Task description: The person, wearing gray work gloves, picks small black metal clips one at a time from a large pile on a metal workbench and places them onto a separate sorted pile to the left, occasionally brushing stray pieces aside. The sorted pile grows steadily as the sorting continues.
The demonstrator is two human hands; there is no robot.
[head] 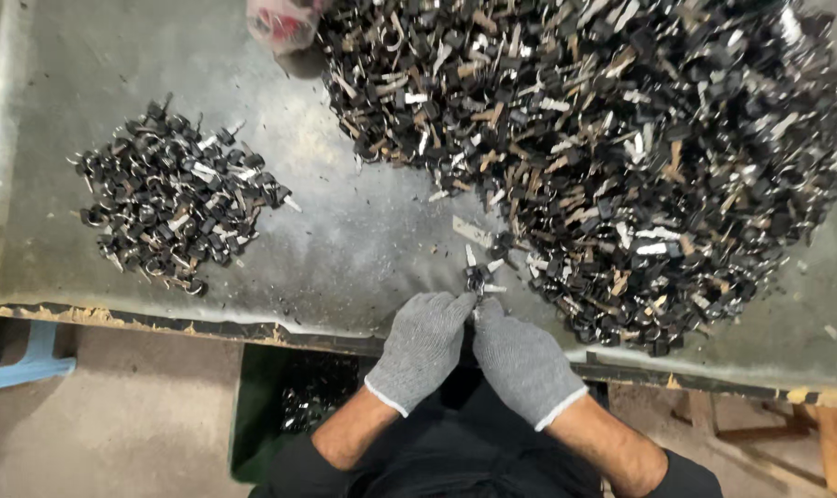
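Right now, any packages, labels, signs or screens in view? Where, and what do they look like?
Plastic bag: top edge of the table, left of the big pile of keys; crumpled, pinkish-red and whitish, partly cut off by the frame.
Green bin: under the table edge, left of the left hand; boxy, dark green, shiny metal parts inside.
No labels, signs or screens in view.

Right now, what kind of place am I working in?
Most likely a small workshop or factory sorting bench. A worn metal-topped table carries a huge heap of small black and metal parts and a smaller sorted pile, and both grey-gloved hands, left hand and right hand, pinch a few parts.
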